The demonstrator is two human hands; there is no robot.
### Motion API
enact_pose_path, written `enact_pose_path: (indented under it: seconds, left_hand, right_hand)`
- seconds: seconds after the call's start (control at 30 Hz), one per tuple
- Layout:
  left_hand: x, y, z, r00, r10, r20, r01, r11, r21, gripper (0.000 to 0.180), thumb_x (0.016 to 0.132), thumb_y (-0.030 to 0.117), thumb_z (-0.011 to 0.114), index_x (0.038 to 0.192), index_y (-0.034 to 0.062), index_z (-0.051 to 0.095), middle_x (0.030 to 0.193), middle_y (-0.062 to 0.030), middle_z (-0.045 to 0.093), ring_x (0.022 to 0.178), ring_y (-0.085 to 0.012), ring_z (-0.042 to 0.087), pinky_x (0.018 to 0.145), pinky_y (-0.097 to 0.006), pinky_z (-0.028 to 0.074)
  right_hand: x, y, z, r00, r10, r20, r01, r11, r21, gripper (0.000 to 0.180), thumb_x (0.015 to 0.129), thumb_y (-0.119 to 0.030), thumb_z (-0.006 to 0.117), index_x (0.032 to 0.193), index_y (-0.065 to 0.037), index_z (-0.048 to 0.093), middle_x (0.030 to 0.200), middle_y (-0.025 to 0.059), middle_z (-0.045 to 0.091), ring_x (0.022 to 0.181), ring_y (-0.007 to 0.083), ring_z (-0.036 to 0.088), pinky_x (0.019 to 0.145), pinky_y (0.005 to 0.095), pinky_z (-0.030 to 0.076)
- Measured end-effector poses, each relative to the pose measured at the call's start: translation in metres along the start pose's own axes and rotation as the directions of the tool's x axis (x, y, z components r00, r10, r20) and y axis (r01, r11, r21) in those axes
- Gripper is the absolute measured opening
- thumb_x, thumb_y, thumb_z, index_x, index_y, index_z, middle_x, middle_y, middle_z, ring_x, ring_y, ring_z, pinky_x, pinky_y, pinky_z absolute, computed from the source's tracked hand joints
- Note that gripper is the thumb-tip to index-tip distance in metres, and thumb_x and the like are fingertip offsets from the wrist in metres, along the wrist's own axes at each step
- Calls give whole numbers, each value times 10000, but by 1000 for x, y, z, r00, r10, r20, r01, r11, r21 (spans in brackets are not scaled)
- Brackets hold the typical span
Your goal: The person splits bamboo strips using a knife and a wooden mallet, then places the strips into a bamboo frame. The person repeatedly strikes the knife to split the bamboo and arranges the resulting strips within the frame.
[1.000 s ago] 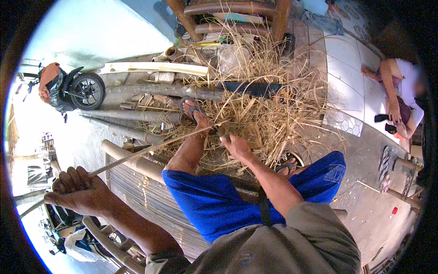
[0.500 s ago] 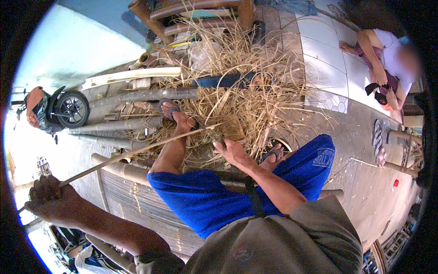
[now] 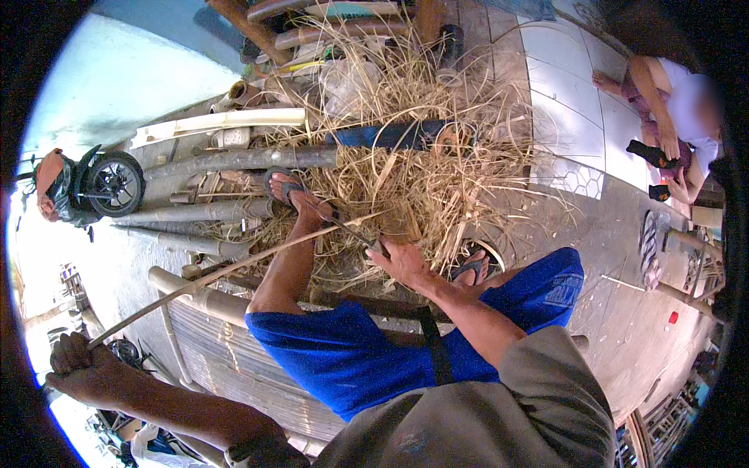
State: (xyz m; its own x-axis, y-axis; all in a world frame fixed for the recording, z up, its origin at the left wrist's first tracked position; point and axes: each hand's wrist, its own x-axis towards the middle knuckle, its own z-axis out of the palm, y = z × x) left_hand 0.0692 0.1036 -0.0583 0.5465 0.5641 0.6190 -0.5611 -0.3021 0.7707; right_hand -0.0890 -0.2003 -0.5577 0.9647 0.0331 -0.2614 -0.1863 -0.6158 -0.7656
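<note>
Left hand fingers clamped on the near end of a long bamboo strip. Strip's long axis runs diagonally up-right to the right hand, whose fingers grip a knife against it, above the shavings pile.

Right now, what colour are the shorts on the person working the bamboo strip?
Bright blue shorts, clearest in the head view.
</note>
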Motion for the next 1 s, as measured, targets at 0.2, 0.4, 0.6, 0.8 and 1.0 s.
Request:
enact_pose_path:
  seconds: [0.2,0.4,0.6,0.8,1.0]
  left_hand:
    - [1,-6,-4,996,-55,-76,56,998,9,489,1058,353,332,624,130,318,566,8,255,477,-122,204,434,-286,180]
    - [6,-13,-18,981,-42,-188,68,988,136,468,1063,388,391,687,111,356,607,-5,352,494,-116,276,429,-276,251]
    - [13,45,-63,976,-86,-202,61,990,-125,450,1063,404,416,717,117,398,595,6,381,465,-95,245,389,-259,215]
    - [17,91,-104,999,-7,-36,-3,960,-281,404,1062,370,451,755,113,398,616,7,367,485,-88,281,412,-259,225]
    - [-10,106,-82,994,-76,-80,56,973,-223,372,1056,375,444,821,91,493,637,-16,480,509,-106,422,460,-265,379]
  right_hand:
    - [-14,39,0,951,304,61,-303,953,-32,539,956,-497,556,1122,8,641,913,250,700,842,385,698,747,469,547]
    - [-34,81,-3,914,402,64,-404,914,31,612,954,-542,534,1110,45,615,875,255,682,821,411,675,711,494,512]
    - [-32,57,-16,885,466,4,-466,884,27,689,952,-583,492,1120,75,606,908,302,664,922,443,659,806,515,503]
    - [-47,37,-28,973,231,-17,-231,971,-52,653,942,-606,465,1223,-36,613,931,295,676,869,473,660,784,542,520]
    - [-44,16,-54,849,528,10,-528,849,27,695,931,-624,481,1180,11,613,1042,292,666,997,433,655,852,527,506]
